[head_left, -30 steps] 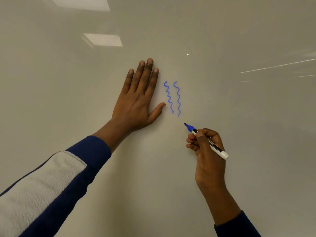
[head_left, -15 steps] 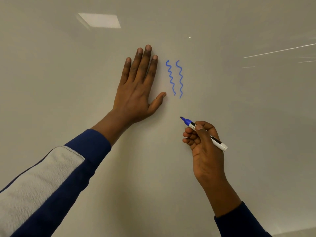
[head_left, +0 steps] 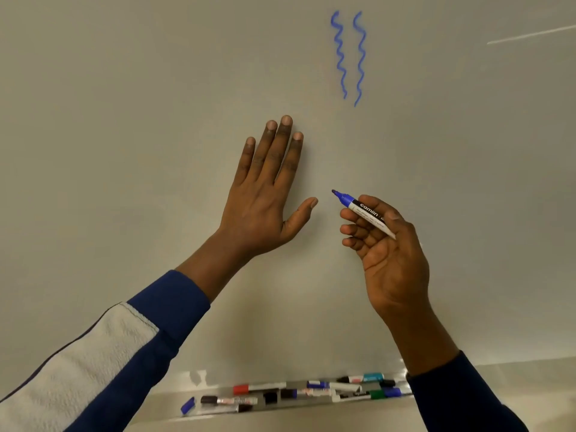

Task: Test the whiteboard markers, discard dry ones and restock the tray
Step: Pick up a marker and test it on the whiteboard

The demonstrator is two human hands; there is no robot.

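Left sleeve (head_left: 93,353) nearest, blue with white panel. Held uncapped blue marker (head_left: 361,210) in right hand (head_left: 389,254), fingers curled round barrel, tip aimed up-left, looked clear of board. Kept left hand (head_left: 261,207) flat on whiteboard (head_left: 124,120), fingers straight, thumb splayed, just left of marker tip. Spotted tray (head_left: 311,407) along bottom edge, jumble of markers inside: red-capped one (head_left: 258,387), green-capped one (head_left: 374,394), loose blue cap (head_left: 188,405) at left end. Way up top, two blue squiggles (head_left: 361,57), decent solid ink.
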